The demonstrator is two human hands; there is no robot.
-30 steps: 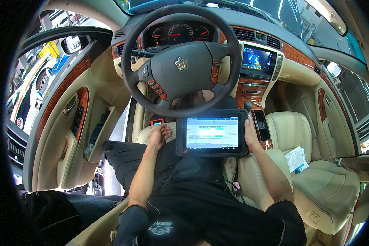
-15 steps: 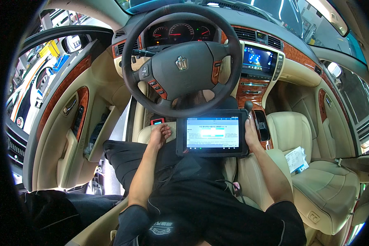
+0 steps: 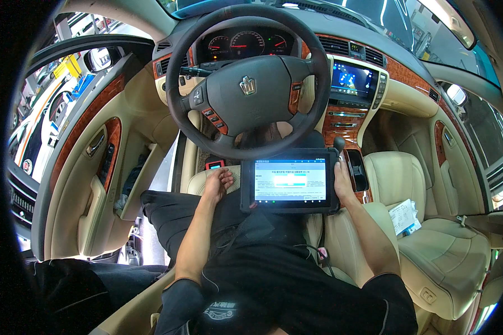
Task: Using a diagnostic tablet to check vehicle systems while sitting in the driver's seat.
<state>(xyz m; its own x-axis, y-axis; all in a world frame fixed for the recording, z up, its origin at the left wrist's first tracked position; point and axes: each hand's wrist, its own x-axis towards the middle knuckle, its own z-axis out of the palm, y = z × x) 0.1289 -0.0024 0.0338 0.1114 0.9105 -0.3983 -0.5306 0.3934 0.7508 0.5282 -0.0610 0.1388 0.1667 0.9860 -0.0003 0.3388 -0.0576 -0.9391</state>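
A car's dashboard (image 3: 332, 27) lies beyond the grip; the right hand (image 3: 342, 181) clasps a tablet (image 3: 289, 181), seemingly for reading; tapping would call for the half-curled, apparently empty left hand (image 3: 218, 182)

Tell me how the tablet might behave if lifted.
The tablet is probably stiff, given its flat body and thick black casing. It may tip if raised only by the right hand, at one side edge. Its broad screen could be fragile.
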